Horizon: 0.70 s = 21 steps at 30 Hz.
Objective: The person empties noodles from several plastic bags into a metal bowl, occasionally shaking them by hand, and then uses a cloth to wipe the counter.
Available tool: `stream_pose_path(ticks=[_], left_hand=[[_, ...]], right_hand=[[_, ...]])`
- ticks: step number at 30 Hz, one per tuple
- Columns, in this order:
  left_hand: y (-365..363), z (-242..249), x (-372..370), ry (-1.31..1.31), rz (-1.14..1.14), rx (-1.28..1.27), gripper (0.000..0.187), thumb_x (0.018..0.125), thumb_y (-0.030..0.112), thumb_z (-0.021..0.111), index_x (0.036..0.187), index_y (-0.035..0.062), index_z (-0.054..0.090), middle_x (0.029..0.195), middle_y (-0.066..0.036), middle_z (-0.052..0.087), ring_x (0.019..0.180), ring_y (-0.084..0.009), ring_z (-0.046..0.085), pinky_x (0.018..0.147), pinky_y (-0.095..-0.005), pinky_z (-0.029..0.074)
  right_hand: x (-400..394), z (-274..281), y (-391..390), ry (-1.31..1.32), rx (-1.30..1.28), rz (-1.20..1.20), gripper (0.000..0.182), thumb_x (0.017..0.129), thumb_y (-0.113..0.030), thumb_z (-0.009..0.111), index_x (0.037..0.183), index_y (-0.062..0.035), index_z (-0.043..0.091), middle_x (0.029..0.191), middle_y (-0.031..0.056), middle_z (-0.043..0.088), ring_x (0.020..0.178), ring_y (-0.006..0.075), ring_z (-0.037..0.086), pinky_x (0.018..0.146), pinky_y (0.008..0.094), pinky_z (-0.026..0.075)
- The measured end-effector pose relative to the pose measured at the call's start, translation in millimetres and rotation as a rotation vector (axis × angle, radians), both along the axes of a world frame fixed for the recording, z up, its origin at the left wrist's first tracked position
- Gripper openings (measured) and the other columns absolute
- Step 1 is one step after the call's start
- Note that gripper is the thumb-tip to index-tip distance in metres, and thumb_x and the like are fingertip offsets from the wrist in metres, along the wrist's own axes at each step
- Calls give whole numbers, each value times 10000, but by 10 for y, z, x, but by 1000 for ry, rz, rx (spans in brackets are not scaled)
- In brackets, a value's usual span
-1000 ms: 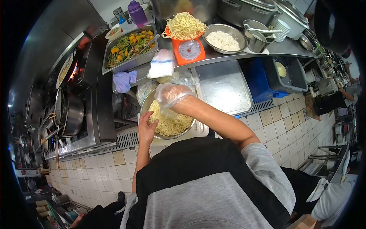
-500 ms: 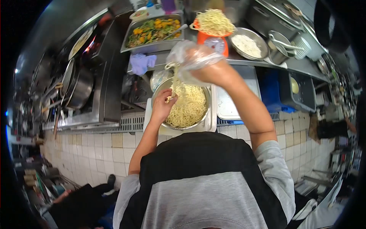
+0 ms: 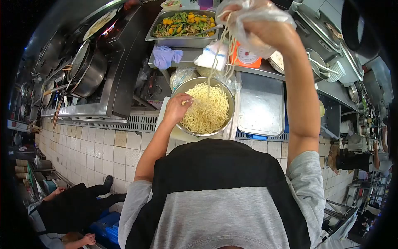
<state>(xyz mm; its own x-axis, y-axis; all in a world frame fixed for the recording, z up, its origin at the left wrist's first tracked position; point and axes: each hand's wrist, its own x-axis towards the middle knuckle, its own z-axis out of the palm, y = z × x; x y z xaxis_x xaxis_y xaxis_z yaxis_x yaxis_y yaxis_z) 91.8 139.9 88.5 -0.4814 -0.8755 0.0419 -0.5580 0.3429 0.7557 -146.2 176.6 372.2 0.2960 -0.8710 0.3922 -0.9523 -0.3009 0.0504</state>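
Note:
A round metal bowl full of yellow noodles stands in front of me. My left hand is at the bowl's left rim, its fingers pinched together over the noodles; what they hold, if anything, is hidden. My right hand, in a clear plastic glove, is raised high above the orange scale. Long noodle strands hang from it down toward the bowl. The hand hides the top of the scale.
A steel tray of vegetables and a purple cloth lie at the back left. Right of the bowl is a flat metal tray. A stove with a pot stands left. Another person is at lower left.
My right hand has risen and moved right, drawing noodle strands up into a long hang. A white bag now shows beside the scale. My left hand stays at the bowl's rim.

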Motion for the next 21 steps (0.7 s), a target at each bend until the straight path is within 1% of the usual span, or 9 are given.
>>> stream_pose_path(ticks=[3, 5, 6, 8, 9, 11, 12, 19, 21], left_hand=[[-46, 95, -64, -166, -92, -38, 420, 756, 234, 685, 1107, 18, 604, 1171, -156, 569, 1094, -284, 540, 926, -371, 408], [-20, 230, -256, 40, -128, -138, 539, 742, 239, 714, 1208, 33, 537, 1287, -162, 484, 1179, -277, 474, 969, -355, 373], [-24, 307, -375, 38, -129, -141, 539, 742, 239, 714, 1208, 33, 537, 1287, -162, 484, 1179, -277, 474, 969, -355, 373], [-35, 429, -651, 352, -206, -127, 609, 716, 267, 740, 1241, 89, 487, 1246, -152, 503, 1159, -284, 476, 969, -366, 359], [-53, 460, -774, 353, -211, -127, 609, 716, 267, 740, 1241, 89, 487, 1246, -152, 503, 1159, -284, 476, 969, -366, 359], [-111, 509, -973, 433, -276, 50, 445, 723, 247, 741, 1090, 71, 561, 1160, -133, 538, 1107, -266, 503, 951, -355, 362], [-138, 435, -1029, 481, -276, 62, 292, 741, 209, 729, 938, 44, 590, 1080, -110, 559, 1048, -244, 524, 922, -331, 379], [-124, 197, -677, 541, -245, 11, 185, 790, 159, 687, 885, 6, 643, 1013, -93, 593, 934, -200, 566, 837, -292, 429], [-172, 211, -524, 489, -206, 117, 177, 799, 159, 679, 898, 12, 676, 968, -84, 609, 882, -172, 573, 780, -282, 445]], right_hand=[[-173, 54, -188, 212, -34, -28, 265, 778, -262, 526, 841, -52, 675, 887, 178, 651, 823, 308, 641, 720, 398, 498], [-227, 92, -247, 202, -32, -34, 264, 777, -261, 527, 840, -52, 675, 887, 178, 651, 821, 307, 641, 719, 398, 498], [-236, 135, -259, 195, -35, -42, 263, 775, -260, 529, 839, -52, 675, 886, 178, 651, 820, 307, 641, 718, 397, 498], [-268, 219, -269, 185, -38, -64, 261, 772, -259, 531, 838, -52, 676, 885, 177, 651, 818, 306, 641, 717, 396, 499], [-286, 257, -275, 180, -38, -74, 260, 771, -258, 533, 837, -52, 676, 884, 176, 652, 817, 306, 641, 716, 396, 499], [-331, 335, -301, 168, -41, -98, 258, 768, -257, 535, 836, -52, 676, 883, 176, 652, 815, 305, 642, 714, 395, 500], [-358, 365, -315, 161, -43, -109, 257, 766, -256, 537, 835, -52, 676, 882, 175, 652, 814, 305, 642, 714, 395, 500], [-640, 521, -477, 104, -50, -189, 250, 756, -252, 546, 829, -52, 677, 878, 172, 653, 806, 303, 643, 708, 392, 503], [-764, 600, -506, 96, -58, -217, 248, 753, -250, 549, 828, -52, 677, 877, 171, 654, 804, 302, 644, 706, 392, 503]])
